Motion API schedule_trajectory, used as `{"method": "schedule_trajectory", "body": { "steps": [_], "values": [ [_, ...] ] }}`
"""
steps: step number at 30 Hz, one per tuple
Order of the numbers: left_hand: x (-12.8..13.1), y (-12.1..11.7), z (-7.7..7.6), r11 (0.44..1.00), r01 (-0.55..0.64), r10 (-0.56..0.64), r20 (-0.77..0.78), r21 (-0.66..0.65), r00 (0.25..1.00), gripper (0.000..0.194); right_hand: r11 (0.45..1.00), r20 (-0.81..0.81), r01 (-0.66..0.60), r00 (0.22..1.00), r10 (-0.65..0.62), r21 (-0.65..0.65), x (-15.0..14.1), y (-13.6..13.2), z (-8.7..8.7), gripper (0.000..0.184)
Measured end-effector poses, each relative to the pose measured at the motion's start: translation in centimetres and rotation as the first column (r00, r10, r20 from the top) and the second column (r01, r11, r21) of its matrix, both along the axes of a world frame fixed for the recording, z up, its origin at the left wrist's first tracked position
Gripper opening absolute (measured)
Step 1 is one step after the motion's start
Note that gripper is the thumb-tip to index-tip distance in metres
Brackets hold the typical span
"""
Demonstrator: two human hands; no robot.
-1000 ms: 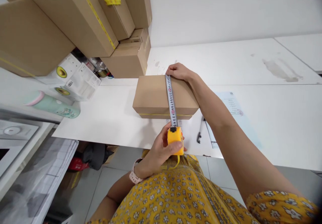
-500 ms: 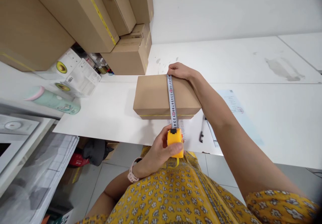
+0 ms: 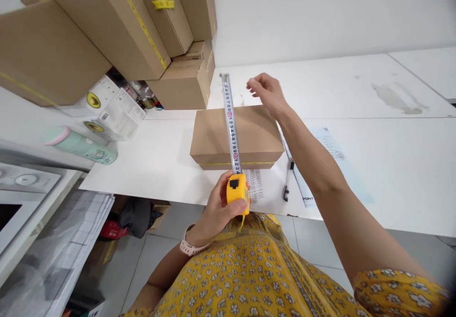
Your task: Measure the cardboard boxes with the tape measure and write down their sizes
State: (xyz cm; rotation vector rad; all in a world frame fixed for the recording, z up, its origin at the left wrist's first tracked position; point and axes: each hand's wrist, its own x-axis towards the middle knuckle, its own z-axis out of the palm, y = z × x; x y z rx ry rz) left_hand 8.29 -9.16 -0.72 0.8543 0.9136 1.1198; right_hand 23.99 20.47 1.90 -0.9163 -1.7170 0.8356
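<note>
Spanning most of the view, the white table (image 3: 399, 174) is carrying the work. Cardboard boxes (image 3: 121, 27) are towering at far left. 1 brown carton (image 3: 256, 131) is sitting mid-table; its top is lying under the measuring strip. A pale blue sheet (image 3: 331, 143) is lying to the right, partly hidden by the right forearm.

Right hand (image 3: 267, 91) is hovering by the carton's far right corner, released, fingers loosely curling around nothing, apart from the strip. Can't tell if the wrist is brushing cardboard. Left hand (image 3: 219, 207) is grasping the yellow tape measure (image 3: 237, 193) by its case, just in front of the carton. The blade (image 3: 231, 131) is extending past the far edge; can't tell if it's touching the top. A pen (image 3: 288, 181) is lying right of the carton.

Smallest: the metal hook (image 3: 223, 75) is going unheld, likely the weak point. A tilting left wrist could be swinging or buckling the blade. If the lock isn't holding (can't tell), the blade could be snapping back, its hook catching the carton's far edge and dragging it.
</note>
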Motion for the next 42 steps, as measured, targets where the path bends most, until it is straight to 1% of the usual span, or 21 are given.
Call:
{"method": "schedule_trajectory", "body": {
  "steps": [2,4,6,7,9,11,13,15,16,17,19,21,23,26,29,32,34,36,38,40,42],
  "values": [
    [-0.8,-0.1,-0.7,0.995,-0.031,0.038,-0.075,0.095,0.996,0.068,0.997,0.034,0.037,0.999,-0.039,0.074,1.7,-3.3,0.2,0.037],
    [-1.7,-0.3,-1.8,0.985,-0.038,0.062,-0.141,0.17,0.988,0.074,0.991,0.176,-0.038,0.984,0.015,0.129,3.9,-7.1,-0.3,0.039],
    [-2.6,-0.5,-3.4,0.977,-0.027,0.071,-0.202,0.211,0.977,0.077,0.971,0.358,-0.174,0.928,0.106,0.164,5.9,-10.6,-1.8,0.044],
    [-3.0,-0.5,-4.1,0.975,-0.029,0.081,-0.231,0.221,0.969,0.077,0.966,0.428,-0.207,0.895,0.123,0.154,6.8,-12.0,-2.8,0.053],
    [-4.0,-0.3,-5.5,0.961,-0.098,0.167,-0.263,0.258,0.95,0.074,0.974,0.5,-0.17,0.863,0.076,0.146,8.2,-14.0,-4.9,0.067],
    [-5.2,0.4,-6.2,0.907,-0.243,0.335,-0.239,0.344,0.912,0.073,0.991,0.487,-0.056,0.873,-0.011,0.122,9.1,-15.0,-6.9,0.079],
    [-6.5,1.3,-6.2,0.803,-0.407,0.521,-0.179,0.435,0.835,0.073,0.996,0.424,0.046,0.903,-0.072,0.071,9.5,-15.4,-8.4,0.089],
    [-7.7,2.2,-6.1,0.715,-0.519,0.642,-0.145,0.469,0.753,0.075,0.996,0.357,0.085,0.93,-0.083,0.011,9.4,-15.6,-9.5,0.096],
    [-8.2,2.7,-6.1,0.696,-0.552,0.669,-0.137,0.459,0.73,0.075,0.996,0.328,0.083,0.942,-0.074,-0.014,9.2,-15.7,-9.9,0.097],
    [-8.6,3.1,-6.2,0.698,-0.574,0.676,-0.129,0.429,0.726,0.075,0.997,0.3,0.076,0.952,-0.063,-0.032,8.9,-15.7,-10.2,0.096],
    [-9.3,3.7,-6.4,0.74,-0.58,0.644,-0.107,0.342,0.758,0.074,0.997,0.258,0.064,0.965,-0.054,-0.034,8.2,-15.7,-10.3,0.089],
    [-9.9,4.3,-6.2,0.778,-0.565,0.604,-0.082,0.276,0.792,0.072,0.997,0.251,0.08,0.965,-0.079,0.005,7.5,-15.6,-9.7,0.077],
    [-10.4,5.1,-5.2,0.789,-0.548,0.583,-0.059,0.279,0.81,0.071,0.992,0.264,0.108,0.957,-0.12,0.059,7.1,-15.1,-8.3,0.065],
    [-10.8,6.5,-2.0,0.797,-0.49,0.531,-0.021,0.352,0.847,0.068,0.975,0.246,0.177,0.947,-0.206,0.136,6.9,-13.9,-5.1,0.045],
    [-10.5,7.7,1.4,0.806,-0.422,0.465,-0.004,0.414,0.885,0.065,0.934,0.234,0.288,0.913,-0.334,0.21,6.7,-12.1,-2.3,0.031],
    [-9.0,7.6,3.1,0.786,-0.4,0.446,0.014,0.472,0.895,0.066,0.906,0.279,0.337,0.872,-0.403,0.255,5.9,-10.0,-0.6,0.027],
    [-7.5,6.7,3.0,0.807,-0.35,0.399,-0.003,0.475,0.917,0.068,0.907,0.3,0.308,0.871,-0.39,0.287,5.1,-8.7,0.1,0.025],
    [-5.8,5.4,2.1,0.881,-0.242,0.284,-0.046,0.406,0.958,0.068,0.93,0.327,0.225,0.89,-0.317,0.289,4.0,-7.3,0.7,0.024],
    [-4.4,4.3,0.9,0.952,-0.115,0.143,-0.08,0.286,0.987,0.064,0.953,0.366,0.147,0.899,-0.24,0.263,3.0,-6.1,1.2,0.025],
    [-3.4,3.6,-0.3,0.983,-0.032,0.05,-0.095,0.183,0.994,0.061,0.961,0.403,0.125,0.889,-0.219,0.246,2.2,-5.0,1.7,0.026],
    [-2.9,3.4,-1.1,0.992,-0.007,0.019,-0.096,0.124,0.995,0.058,0.958,0.427,0.137,0.873,-0.237,0.251,1.7,-4.1,2.0,0.026]
  ]
}}
